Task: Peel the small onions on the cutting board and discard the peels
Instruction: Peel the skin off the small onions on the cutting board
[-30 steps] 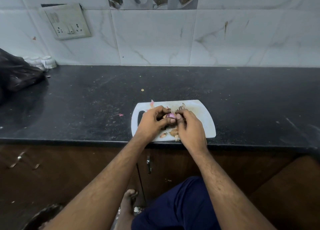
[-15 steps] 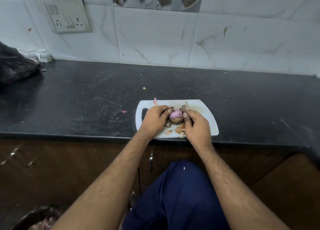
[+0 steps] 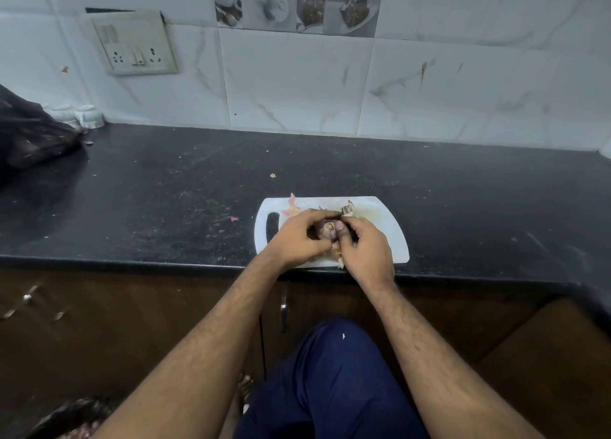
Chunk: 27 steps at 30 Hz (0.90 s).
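— Holding the small onion (image 3: 327,229) over the white cutting board (image 3: 390,240), were both hands on it?

— Yes. The left hand (image 3: 297,240) had its fingers curled round the onion's left side, and the right hand (image 3: 365,250) gripped it from the right, thumb pressed on its top. The onion sat between them, just above the board's middle, mostly hidden by fingers.

— And the peels?

— Loose peels (image 3: 347,208) lay on the board's far edge, a pink scrap (image 3: 292,200) at its far left corner, and more bits under the wrists at the near edge. The board rested at the front edge of the black countertop (image 3: 165,190).

— Any writing to read?

— None legible. A switch and socket plate (image 3: 135,43) on the tiled wall (image 3: 463,91) carried no readable marks. A black plastic bag (image 3: 29,134) sat at the far left, with small white cups (image 3: 87,116) beside it.
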### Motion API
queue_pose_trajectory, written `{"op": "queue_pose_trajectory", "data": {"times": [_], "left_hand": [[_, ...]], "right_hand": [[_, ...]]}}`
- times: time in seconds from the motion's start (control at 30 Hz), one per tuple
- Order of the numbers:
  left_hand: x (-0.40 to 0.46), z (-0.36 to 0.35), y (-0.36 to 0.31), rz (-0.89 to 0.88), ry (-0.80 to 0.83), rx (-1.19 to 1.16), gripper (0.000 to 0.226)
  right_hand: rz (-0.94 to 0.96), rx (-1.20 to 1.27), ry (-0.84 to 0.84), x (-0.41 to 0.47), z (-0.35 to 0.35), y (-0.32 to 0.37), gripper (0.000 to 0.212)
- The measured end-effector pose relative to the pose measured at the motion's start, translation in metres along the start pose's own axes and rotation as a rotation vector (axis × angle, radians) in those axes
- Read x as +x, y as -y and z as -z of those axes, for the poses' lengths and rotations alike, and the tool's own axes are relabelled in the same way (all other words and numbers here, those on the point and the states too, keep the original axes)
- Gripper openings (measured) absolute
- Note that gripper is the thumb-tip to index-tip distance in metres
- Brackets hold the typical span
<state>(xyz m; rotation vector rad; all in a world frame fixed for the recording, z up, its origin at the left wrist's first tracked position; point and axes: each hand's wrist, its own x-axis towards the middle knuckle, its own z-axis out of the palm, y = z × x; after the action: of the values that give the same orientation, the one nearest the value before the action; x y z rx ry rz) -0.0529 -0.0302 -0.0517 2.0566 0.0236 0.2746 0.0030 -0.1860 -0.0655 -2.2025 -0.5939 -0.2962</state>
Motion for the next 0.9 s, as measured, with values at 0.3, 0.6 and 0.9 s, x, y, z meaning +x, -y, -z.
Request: {"op": "queue_pose_trajectory", "data": {"times": [0.3,0.6,0.9], "left_hand": [[-0.001,0.002,0.006,0.004,-0.154,-0.042,0.052],[0.001,0.003,0.010,-0.009,-0.143,-0.165,0.051],[0.002,0.007,0.012,0.047,-0.148,-0.236,0.057]], "right_hand": [[0.014,0.124,0.066,-0.001,0.001,-0.005,0.031],[0.055,0.189,0.054,0.000,0.005,-0.008,0.028],[-0.011,0.236,-0.018,-0.001,0.003,-0.003,0.022]]}}
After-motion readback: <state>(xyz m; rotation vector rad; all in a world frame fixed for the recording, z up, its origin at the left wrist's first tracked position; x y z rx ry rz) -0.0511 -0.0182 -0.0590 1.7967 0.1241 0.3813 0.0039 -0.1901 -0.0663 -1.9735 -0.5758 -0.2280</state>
